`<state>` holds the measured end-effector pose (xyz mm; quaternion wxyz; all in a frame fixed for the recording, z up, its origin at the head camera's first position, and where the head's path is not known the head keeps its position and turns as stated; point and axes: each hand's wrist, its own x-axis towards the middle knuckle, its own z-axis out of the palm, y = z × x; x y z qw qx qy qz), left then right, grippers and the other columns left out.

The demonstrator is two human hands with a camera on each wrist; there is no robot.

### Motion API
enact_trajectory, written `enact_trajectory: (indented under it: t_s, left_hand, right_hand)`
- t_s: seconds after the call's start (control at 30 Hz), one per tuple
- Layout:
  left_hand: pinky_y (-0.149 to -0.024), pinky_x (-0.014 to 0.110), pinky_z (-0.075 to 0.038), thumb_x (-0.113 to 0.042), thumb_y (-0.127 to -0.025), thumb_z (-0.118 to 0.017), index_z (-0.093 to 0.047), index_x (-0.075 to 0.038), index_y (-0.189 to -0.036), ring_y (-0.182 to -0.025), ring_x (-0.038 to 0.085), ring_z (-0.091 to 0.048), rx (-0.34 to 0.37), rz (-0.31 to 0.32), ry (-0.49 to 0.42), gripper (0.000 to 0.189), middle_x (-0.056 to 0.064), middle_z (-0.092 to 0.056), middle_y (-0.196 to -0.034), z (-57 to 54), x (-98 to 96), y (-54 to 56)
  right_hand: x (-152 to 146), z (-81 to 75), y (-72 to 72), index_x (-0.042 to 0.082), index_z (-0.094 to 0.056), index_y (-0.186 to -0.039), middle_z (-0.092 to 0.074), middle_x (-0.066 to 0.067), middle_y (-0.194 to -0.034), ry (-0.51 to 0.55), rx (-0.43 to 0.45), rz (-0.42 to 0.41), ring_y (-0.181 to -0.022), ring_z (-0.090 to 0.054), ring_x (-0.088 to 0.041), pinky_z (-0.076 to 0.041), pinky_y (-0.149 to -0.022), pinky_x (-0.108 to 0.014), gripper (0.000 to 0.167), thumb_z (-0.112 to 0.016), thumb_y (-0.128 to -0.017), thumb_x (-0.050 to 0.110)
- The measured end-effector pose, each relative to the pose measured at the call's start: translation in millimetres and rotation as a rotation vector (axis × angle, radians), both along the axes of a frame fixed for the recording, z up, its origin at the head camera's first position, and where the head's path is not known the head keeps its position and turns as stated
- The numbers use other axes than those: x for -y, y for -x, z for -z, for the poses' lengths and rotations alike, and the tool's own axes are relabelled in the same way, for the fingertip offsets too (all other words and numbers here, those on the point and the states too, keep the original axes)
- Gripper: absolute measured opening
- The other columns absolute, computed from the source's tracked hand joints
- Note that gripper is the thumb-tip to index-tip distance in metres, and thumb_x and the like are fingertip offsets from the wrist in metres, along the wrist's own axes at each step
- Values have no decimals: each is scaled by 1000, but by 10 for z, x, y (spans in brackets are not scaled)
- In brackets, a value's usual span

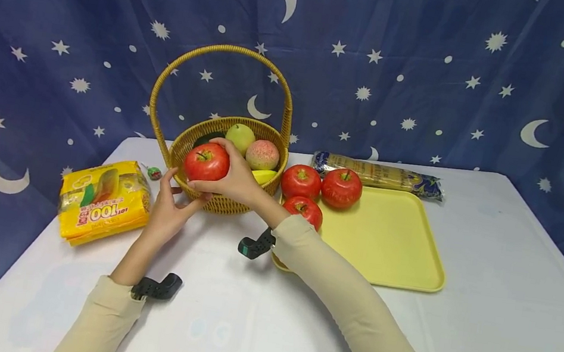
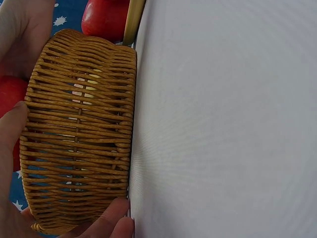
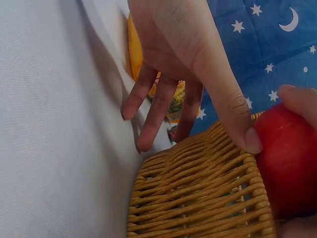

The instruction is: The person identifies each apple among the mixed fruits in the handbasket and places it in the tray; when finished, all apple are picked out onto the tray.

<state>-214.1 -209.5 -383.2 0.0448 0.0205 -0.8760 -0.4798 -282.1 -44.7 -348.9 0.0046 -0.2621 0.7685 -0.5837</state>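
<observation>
A red apple [image 1: 206, 162] sits over the left front of a wicker basket [image 1: 226, 205] with a tall handle. My right hand [image 1: 232, 176] grips the apple, with fingers over its far side and thumb near its base. My left hand [image 1: 169, 208] is at the basket's left front. In the right wrist view, that hand's thumb touches the rim and its other fingers [image 3: 161, 109] reach out fairly straight. Behind the held apple, the basket contains a green fruit [image 1: 240, 136], a peach [image 1: 263, 154], a banana [image 1: 264, 176] and a dark green item [image 1: 208, 138].
Three red apples [image 1: 341, 188] are at the left end of a yellow tray [image 1: 387, 239]. Behind it lies a long pack of pasta [image 1: 379, 175]. To the left are a yellow package [image 1: 104, 202] and a small wrapped lollipop [image 1: 154, 173]. A starry curtain [image 1: 427, 70] hangs behind.
</observation>
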Motion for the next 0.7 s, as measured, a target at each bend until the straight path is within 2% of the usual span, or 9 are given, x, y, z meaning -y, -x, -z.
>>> enact_trajectory:
  t_s: [0.2,0.37,0.6,0.7]
  left_hand:
    - [-103,60,-36,-42,-92,-65,1,-13,-155,-134,41,-34,5,-1,12,96,29,-29,-148,-7,-3,-10]
    - [-101,57,-41,-44,-91,-65,2,-14,-155,-127,43,-43,12,7,4,97,30,-29,-146,-7,-11,-5]
    - [-100,58,-42,-45,-91,-65,4,-12,-155,-135,43,-33,-1,7,6,100,30,-26,-150,-16,-5,-2]
    - [-100,59,-41,-45,-90,-66,4,-12,-155,-134,44,-33,-2,13,1,101,31,-27,-149,-17,1,-5]
  right_hand:
    - [-17,-17,-34,11,-39,-140,-50,-9,-134,-3,37,53,-116,-55,-22,-50,-92,-31,86,-88,-70,22]
    - [-54,-11,-39,12,-37,-141,-48,-8,-135,-9,57,58,-119,-53,-23,-49,-95,-35,86,-87,-72,22]
    - [-134,-39,-62,14,-38,-141,-49,-8,-134,-36,44,57,-117,-54,-23,-50,-92,-34,85,-87,-71,24]
    - [-171,-54,-77,15,-38,-141,-49,-7,-135,-53,50,59,-117,-54,-23,-51,-92,-34,85,-87,-72,25]
